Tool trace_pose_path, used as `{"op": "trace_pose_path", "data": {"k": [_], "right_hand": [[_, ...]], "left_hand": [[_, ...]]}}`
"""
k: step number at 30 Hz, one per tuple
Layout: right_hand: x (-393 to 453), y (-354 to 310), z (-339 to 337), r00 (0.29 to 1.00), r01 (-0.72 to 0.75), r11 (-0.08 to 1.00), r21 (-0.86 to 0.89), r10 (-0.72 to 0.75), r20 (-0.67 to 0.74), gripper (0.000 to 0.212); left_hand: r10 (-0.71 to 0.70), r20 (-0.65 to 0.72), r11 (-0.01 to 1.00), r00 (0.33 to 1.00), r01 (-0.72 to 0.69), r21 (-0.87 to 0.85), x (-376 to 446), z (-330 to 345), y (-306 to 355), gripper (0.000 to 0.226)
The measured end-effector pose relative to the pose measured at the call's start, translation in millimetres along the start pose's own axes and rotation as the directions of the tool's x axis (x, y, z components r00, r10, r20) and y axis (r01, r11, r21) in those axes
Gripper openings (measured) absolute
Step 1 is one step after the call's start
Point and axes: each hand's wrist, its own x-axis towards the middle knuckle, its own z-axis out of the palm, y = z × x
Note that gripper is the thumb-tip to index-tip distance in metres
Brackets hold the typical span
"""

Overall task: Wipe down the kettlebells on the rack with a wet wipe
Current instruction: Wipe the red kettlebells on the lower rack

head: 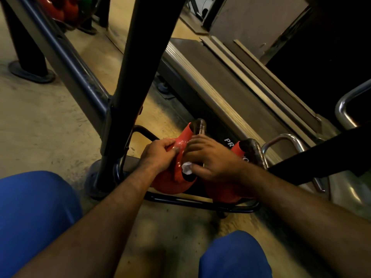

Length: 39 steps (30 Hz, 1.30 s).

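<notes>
My left hand grips the kettlebell handle at the rack's left end, my right hand pinches the wipe against it; tugging could tip it off the front rail.

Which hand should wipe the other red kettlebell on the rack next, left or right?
Right, probably. The right hand already pinches the wet wipe and lies nearer the second kettlebell. The left hand grips the first kettlebell by its handle.

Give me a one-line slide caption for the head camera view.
Left hand steadies a red kettlebell on the low rack while the right hand presses a white wipe against it.
</notes>
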Motion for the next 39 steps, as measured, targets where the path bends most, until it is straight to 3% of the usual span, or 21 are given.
{"op": "trace_pose_path", "data": {"k": [4,9,14,17,19,23,28,32,36,39], "right_hand": [[7.9,21.0,-14.9,0.986,-0.113,0.993,0.011,0.114,-0.122,0.028],[-16.2,-6.6,15.2,0.994,0.092,0.994,-0.054,-0.095,-0.057,0.03],[-13.3,3.2,26.9,0.938,-0.035,0.998,-0.054,0.014,-0.345,0.028],[-31.7,-13.5,47.1,0.952,0.146,0.981,-0.127,-0.174,-0.253,0.025],[-27.9,0.7,40.6,0.94,0.173,0.971,-0.163,-0.212,-0.267,0.027],[-22.6,12.2,49.3,0.857,-0.049,0.999,0.01,0.047,-0.512,0.032],[-37.7,-1.2,75.9,0.874,0.058,0.996,-0.062,-0.081,-0.479,0.04],[-29.9,-2.1,73.3,0.725,-0.121,0.95,0.288,0.283,-0.628,0.039],[-38.0,-24.4,88.5,0.749,-0.035,0.956,0.291,0.218,-0.626,0.041],[-38.2,-23.3,83.6,0.719,-0.019,0.955,0.295,0.218,-0.66,0.043]], "left_hand": [[-0.006,0.027,1.0,1.0,0.007,-0.017,-0.3,-3.5,1.6,0.041],[0.007,0.004,1.0,1.0,-0.007,-0.014,-2.7,-2.9,4.1,0.039],[0.014,0.022,0.999,1.0,-0.013,-0.044,-0.5,-3.3,2.2,0.04],[-0.004,0.01,1.0,1.0,0.005,-0.022,-2.8,-3.1,4.4,0.041],[-0.016,0.013,1.0,1.0,0.017,-0.016,-2.2,-2.5,5.8,0.041],[-0.006,0.017,1.0,1.0,0.006,-0.022,-4.2,0.0,5.6,0.041],[-0.03,0.01,0.998,1.0,0.03,-0.063,-6.2,2.3,9.5,0.038],[-0.042,-0.018,0.994,0.999,0.04,-0.105,-6.7,6.2,10.0,0.036],[-0.026,-0.031,0.991,0.999,0.022,-0.131,-7.9,7.5,9.6,0.035],[-0.036,-0.027,0.992,0.999,0.033,-0.121,-9.7,7.8,10.5,0.034]]}}
